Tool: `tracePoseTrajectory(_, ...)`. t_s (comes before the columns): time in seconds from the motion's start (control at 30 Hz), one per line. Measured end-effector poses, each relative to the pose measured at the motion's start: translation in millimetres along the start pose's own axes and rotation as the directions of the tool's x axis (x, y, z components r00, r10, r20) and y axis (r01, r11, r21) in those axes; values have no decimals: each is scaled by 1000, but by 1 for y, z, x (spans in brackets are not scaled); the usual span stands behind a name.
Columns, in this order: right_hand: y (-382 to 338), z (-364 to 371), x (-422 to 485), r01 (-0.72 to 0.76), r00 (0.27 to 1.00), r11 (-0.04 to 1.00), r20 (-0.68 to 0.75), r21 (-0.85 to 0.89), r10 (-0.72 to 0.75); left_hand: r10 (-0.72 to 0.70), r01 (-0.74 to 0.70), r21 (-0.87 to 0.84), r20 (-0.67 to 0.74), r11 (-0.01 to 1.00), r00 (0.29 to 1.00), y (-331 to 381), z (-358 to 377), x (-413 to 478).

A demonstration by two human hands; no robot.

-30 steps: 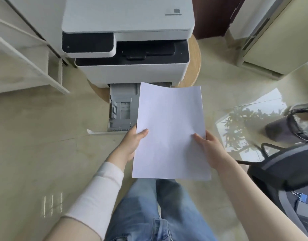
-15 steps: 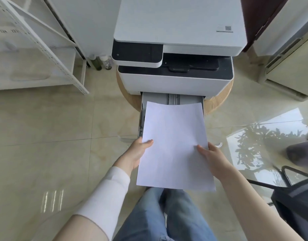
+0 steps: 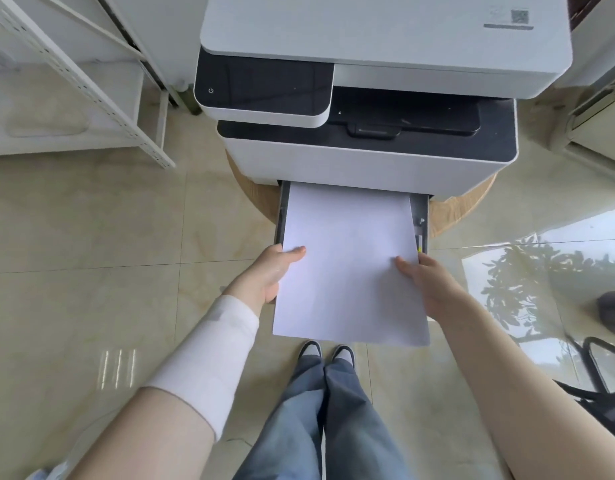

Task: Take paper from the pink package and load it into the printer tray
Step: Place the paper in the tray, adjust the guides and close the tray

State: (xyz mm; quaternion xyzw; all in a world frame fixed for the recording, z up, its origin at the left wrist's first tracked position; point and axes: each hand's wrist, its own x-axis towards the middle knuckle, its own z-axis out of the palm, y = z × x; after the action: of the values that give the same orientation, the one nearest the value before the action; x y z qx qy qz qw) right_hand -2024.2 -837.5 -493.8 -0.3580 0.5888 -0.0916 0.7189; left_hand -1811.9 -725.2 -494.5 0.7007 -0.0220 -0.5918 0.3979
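A stack of white paper [image 3: 349, 258] lies over the pulled-out grey printer tray [image 3: 422, 216], its far edge at the printer's front. My left hand [image 3: 269, 271] grips the stack's left edge with the thumb on top. My right hand [image 3: 427, 278] holds the right edge the same way. The white and black printer [image 3: 368, 98] stands on a round wooden table [image 3: 462, 209]. Only the tray's side walls show beside the paper. The pink package is not in view.
A white metal shelf frame [image 3: 101, 88] stands at the left on the glossy tiled floor [image 3: 91, 237]. A black chair [image 3: 604, 386] sits at the lower right. My legs and shoes [image 3: 325, 351] are below the paper's near edge.
Both hands have carried the paper forward and down from in front of the printer onto the open tray. The view has moved closer to the printer.
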Motion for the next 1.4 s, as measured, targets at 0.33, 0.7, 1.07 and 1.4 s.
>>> tracePoseTrajectory(0.33,-19,5,21,44,996,990,-71,-131,-54,8,-9,42,20,999,1000,-7,2,6)
tracePoseTrajectory(0.7,12,8,10,55,948,978,-297,-203,-115,40,-34,74,-69,997,997,-5,13,5)
tracePoseTrajectory(1.07,18,22,30,106,887,971,-421,-214,-189,184,-51,451,-257,891,949,-13,19,11)
tracePoseTrajectory(1.4,26,31,21,160,806,875,-452,-456,-383,387,-98,594,-382,799,839,-23,39,2)
